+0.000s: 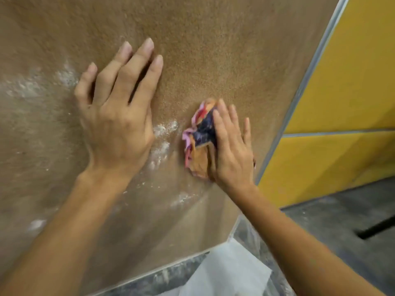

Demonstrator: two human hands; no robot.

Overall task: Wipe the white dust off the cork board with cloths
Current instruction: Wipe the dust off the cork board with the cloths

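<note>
A large brown cork board [213, 50] fills most of the view. White dust [164, 129] lies in patches between my hands, with more smeared at the left [32, 84] and lower down [181, 198]. My left hand [119, 116] rests flat on the board with its fingers spread and straight. My right hand [232, 146] presses a crumpled multicoloured cloth [199, 137] against the board with straight fingers, just right of the dust patches. Part of the cloth is hidden under the hand.
The board's metal-framed right edge [299, 92] runs diagonally beside a yellow wall [342, 92]. A white cloth or sheet [230, 272] lies below the board's lower edge on clear plastic. Grey floor [342, 221] with a dark bar [378, 228] is at the right.
</note>
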